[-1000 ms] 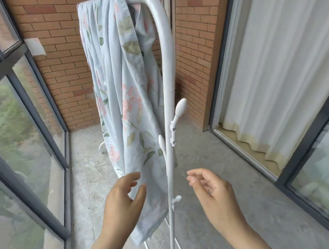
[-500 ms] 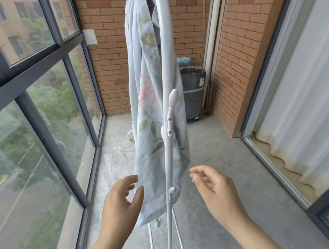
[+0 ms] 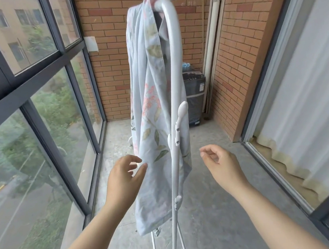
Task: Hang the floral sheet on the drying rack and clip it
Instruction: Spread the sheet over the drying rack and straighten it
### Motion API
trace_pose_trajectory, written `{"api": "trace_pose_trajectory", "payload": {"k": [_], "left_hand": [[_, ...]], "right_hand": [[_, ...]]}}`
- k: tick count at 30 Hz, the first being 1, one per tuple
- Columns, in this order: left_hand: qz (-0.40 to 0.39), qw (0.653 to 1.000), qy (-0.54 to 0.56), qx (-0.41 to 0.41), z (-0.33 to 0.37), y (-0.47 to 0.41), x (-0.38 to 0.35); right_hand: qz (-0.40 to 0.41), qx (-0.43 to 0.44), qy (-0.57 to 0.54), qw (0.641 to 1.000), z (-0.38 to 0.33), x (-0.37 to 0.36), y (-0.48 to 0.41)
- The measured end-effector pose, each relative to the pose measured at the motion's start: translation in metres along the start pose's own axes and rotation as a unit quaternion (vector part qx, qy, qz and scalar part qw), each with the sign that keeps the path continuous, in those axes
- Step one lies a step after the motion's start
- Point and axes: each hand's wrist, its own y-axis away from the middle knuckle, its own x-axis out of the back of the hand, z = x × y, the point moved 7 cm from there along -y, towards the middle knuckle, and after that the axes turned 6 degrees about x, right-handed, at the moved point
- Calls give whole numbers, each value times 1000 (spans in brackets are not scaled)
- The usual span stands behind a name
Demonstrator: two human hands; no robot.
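Left hand [image 3: 124, 178] open beside floral sheet [image 3: 152, 109], right hand [image 3: 219, 163] loosely curled

Both hands raised, empty: left [image 3: 125, 179] fingers spread, right [image 3: 222, 165] loosely curled.

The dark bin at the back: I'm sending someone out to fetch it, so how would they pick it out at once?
Look to the far brick wall at the end of the balcony, then down to its right corner beside the white drainpipe. The dark bin stands there on the concrete floor, behind the white drying rack and floral sheet. It is the only dark, squat thing among pale and brick surfaces.
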Motion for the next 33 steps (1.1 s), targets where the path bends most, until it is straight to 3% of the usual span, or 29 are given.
{"api": "trace_pose_trajectory", "payload": {"k": [4, 16, 21, 28, 33], "left_hand": [[-6, 1000, -9, 25, 6, -18, -11], [77, 995, -12, 57, -6, -22, 19], [88, 994, -14, 57, -7, -22, 20], [84, 993, 23, 75, -14, -34, 16], [60, 995, 47, 64, 1, -40, -3]], "right_hand": [[-37, -22, 4, 999, 20, -10, -37], [-104, -33, -10, 994, 26, -48, -124], [-54, 20, -3, 998, 26, -44, -130], [2, 6, -51, 999, 47, 2, -95], [-10, 1, -79, 997, 38, 16, -79]]}}
